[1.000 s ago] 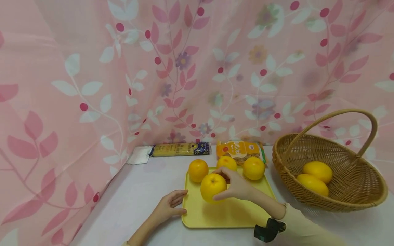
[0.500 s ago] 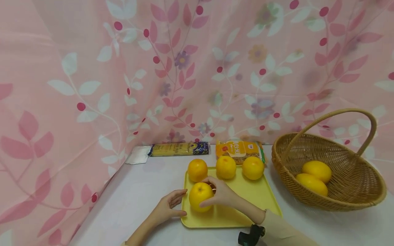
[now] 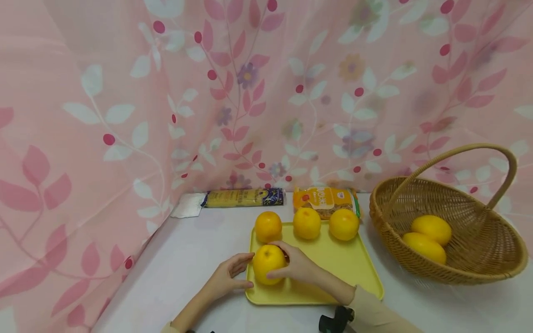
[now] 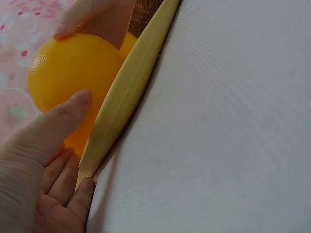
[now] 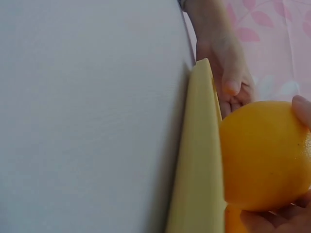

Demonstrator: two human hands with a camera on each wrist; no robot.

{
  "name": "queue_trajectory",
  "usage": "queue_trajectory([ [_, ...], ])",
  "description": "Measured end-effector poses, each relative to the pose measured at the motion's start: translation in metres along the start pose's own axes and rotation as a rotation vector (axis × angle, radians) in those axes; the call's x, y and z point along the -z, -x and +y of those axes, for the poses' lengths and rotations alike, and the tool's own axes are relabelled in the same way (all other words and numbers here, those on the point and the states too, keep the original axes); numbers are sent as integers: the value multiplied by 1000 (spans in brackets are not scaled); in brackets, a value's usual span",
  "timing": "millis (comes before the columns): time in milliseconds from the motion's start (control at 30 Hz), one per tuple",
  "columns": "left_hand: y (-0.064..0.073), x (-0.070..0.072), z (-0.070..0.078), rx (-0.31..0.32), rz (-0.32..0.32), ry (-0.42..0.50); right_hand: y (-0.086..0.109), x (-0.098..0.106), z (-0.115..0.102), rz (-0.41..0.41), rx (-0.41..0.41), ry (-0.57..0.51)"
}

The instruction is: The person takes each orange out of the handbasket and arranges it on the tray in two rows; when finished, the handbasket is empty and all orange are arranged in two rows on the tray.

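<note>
My right hand [image 3: 300, 264] holds an orange [image 3: 268, 266] at the left side of a yellow tray [image 3: 320, 291], thumb on the near side and fingers behind. In the right wrist view, the same orange [image 5: 265, 155] appears low over the tray, with fingertips above and below it. My left hand [image 3: 226, 276] lies at the tray's left edge, fingers loosely bent and thumb apart. The left wrist view has its thumb [image 4: 80, 99] in front of the orange and fingertips against the tray rim. Three more oranges stand along the tray's back: left [image 3: 268, 226], middle [image 3: 306, 224] and right [image 3: 343, 225].
A wicker basket [image 3: 479, 245] with a tall handle stands at the right, holding two yellow oval fruits [image 3: 429, 238]. Behind the tray lie an orange food packet [image 3: 326, 199], a long yellow-and-blue packet [image 3: 243, 197] and a white folded sheet [image 3: 187, 205]. A floral pink curtain [image 3: 266, 101] backs the table.
My right hand has carried the orange left and towards me, from the tray's middle to beside my left hand. The left hand has stayed at the tray edge.
</note>
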State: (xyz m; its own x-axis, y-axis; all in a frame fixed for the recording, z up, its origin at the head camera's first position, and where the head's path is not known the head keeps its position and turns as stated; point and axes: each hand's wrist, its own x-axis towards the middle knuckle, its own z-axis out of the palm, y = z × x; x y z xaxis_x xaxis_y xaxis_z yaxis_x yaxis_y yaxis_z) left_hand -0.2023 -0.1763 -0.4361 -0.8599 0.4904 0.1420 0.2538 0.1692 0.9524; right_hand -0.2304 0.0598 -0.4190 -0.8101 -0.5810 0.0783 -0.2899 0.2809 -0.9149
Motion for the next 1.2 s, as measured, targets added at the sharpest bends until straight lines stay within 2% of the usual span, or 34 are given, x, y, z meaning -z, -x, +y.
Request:
queue_trajectory([
  [167, -1, 1, 0, 1, 7, 0, -3, 3, -4, -23, -1, 82],
  [400, -4, 3, -26, -11, 24, 8, -3, 3, 0, -51, -9, 68],
  [467, -3, 3, -29, -16, 23, -1, -2, 2, 1, -58, -7, 58],
  [900, -5, 2, -27, -10, 51, 4, 2, 8, -5, -39, 62, 24],
  [1200, -4, 3, -28, 8, 57, 3, 6, 11, -2, 11, 16, 54],
])
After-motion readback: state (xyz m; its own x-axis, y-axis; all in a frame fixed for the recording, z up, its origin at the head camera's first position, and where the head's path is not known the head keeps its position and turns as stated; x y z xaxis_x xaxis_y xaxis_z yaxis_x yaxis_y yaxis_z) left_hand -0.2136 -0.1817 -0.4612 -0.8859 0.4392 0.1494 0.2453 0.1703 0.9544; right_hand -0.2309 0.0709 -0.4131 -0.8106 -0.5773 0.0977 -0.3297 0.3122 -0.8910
